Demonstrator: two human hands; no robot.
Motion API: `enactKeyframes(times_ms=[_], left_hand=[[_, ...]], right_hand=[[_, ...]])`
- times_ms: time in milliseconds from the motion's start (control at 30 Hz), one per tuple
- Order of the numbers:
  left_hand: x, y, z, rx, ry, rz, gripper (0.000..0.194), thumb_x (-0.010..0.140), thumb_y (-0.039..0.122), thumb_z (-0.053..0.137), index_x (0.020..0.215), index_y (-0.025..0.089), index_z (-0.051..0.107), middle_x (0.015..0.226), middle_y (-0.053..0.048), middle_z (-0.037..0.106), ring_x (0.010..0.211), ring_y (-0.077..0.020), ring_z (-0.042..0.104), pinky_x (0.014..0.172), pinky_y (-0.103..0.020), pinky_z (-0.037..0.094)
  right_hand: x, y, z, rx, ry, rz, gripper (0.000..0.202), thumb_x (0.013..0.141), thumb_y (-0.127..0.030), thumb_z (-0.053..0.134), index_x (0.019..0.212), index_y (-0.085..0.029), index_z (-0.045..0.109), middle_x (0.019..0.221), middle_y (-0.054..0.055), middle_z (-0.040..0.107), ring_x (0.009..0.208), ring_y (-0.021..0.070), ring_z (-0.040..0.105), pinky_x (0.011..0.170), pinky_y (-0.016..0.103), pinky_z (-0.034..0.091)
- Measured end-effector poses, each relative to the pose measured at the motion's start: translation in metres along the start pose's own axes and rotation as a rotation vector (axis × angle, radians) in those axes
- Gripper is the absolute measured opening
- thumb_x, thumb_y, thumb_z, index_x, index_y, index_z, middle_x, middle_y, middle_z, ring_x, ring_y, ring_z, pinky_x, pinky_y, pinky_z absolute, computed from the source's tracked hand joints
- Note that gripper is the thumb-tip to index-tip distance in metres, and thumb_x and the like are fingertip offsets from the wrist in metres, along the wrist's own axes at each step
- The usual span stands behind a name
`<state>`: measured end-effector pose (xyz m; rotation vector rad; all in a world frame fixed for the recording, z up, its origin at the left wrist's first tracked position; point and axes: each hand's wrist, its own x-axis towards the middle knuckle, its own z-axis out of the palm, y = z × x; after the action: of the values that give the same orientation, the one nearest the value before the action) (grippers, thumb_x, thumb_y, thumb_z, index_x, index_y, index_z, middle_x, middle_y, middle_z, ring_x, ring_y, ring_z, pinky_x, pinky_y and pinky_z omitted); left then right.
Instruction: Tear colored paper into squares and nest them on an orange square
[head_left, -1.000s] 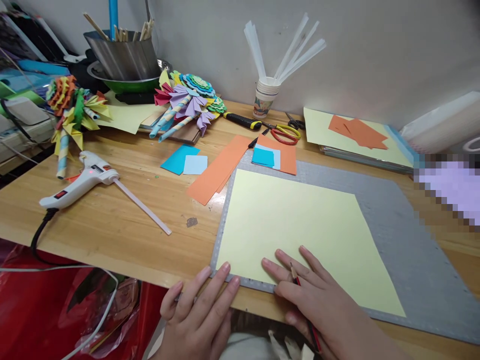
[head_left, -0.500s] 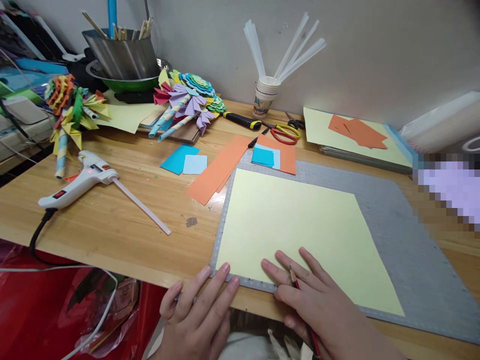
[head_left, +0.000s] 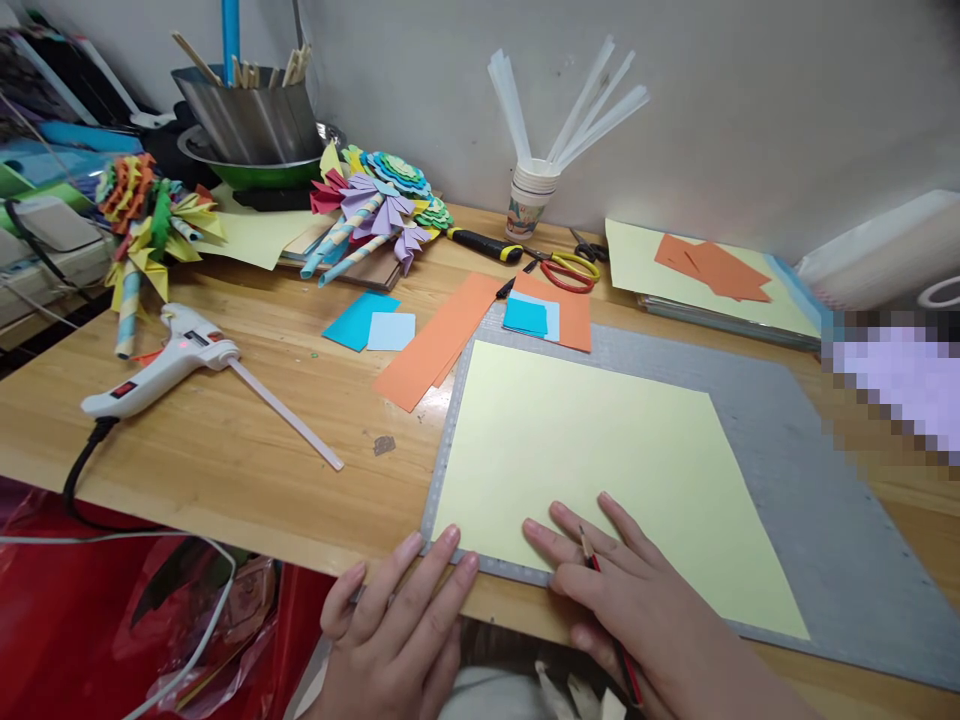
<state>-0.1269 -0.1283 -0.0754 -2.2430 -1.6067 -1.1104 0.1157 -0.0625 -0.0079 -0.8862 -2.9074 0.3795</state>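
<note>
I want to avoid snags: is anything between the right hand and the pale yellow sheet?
Nothing visible: the right hand has its fingertips on the pale yellow sheet. The pencil it holds does not separate them.

This looks like a papercraft workspace, set up on a wooden table [head_left: 225, 455] against a plain grey wall [head_left: 712, 120]. A white glue gun [head_left: 176, 370], a grey cutting mat [head_left: 780, 470], scissors [head_left: 570, 270] and orange paper pieces [head_left: 442, 335] mark it as a place for handwork, as do the folded paper flowers [head_left: 379, 205] and the paper cups [head_left: 529, 200] holding translucent sticks [head_left: 600, 125]. Whether it belongs to a home, a classroom or a shop cannot be told.
</note>
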Motion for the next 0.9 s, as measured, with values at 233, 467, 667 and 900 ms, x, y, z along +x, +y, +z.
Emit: enactKeyframes(times_ms=[233,467,667,900], left_hand=[[0.000,-0.001,0.001,-0.001,-0.003,-0.005,0.034,0.086,0.025,0.057,0.118,0.027,0.067,0.119,0.002,0.070,0.113,-0.0164,0.055,0.115,-0.033,0.012],[0.001,-0.001,0.001,-0.004,0.006,0.002,0.035,0.087,0.026,0.057,0.121,0.027,0.066,0.118,0.001,0.070,0.112,-0.0166,0.056,0.114,-0.033,0.014],[0.005,0.004,-0.004,-0.039,-0.034,-0.077,0.035,0.088,0.027,0.057,0.123,0.029,0.064,0.116,0.002,0.071,0.110,-0.0163,0.057,0.112,-0.031,0.016],[0.043,0.006,-0.017,-0.046,-0.127,-0.072,0.029,0.090,0.032,0.056,0.116,0.027,0.067,0.105,0.003,0.074,0.094,-0.0186,0.056,0.096,-0.032,0.030]], right_hand=[[-0.001,0.002,0.001,0.067,-0.033,0.036,0.026,0.090,-0.013,0.047,0.114,-0.023,0.053,0.142,0.009,0.051,0.139,0.0203,0.035,0.116,0.052,0.023],[0.000,0.002,0.000,0.034,-0.048,0.015,0.023,0.090,-0.012,0.046,0.110,-0.022,0.054,0.142,0.009,0.051,0.139,0.0205,0.034,0.117,0.053,0.022],[-0.001,0.002,0.001,0.065,-0.057,0.036,0.019,0.091,-0.014,0.046,0.106,-0.022,0.054,0.142,0.010,0.051,0.140,0.0212,0.033,0.117,0.054,0.018],[0.003,0.001,-0.004,0.167,-0.139,0.083,0.017,0.096,-0.019,0.041,0.105,-0.024,0.053,0.145,0.008,0.049,0.141,0.0224,0.033,0.115,0.059,0.019]])
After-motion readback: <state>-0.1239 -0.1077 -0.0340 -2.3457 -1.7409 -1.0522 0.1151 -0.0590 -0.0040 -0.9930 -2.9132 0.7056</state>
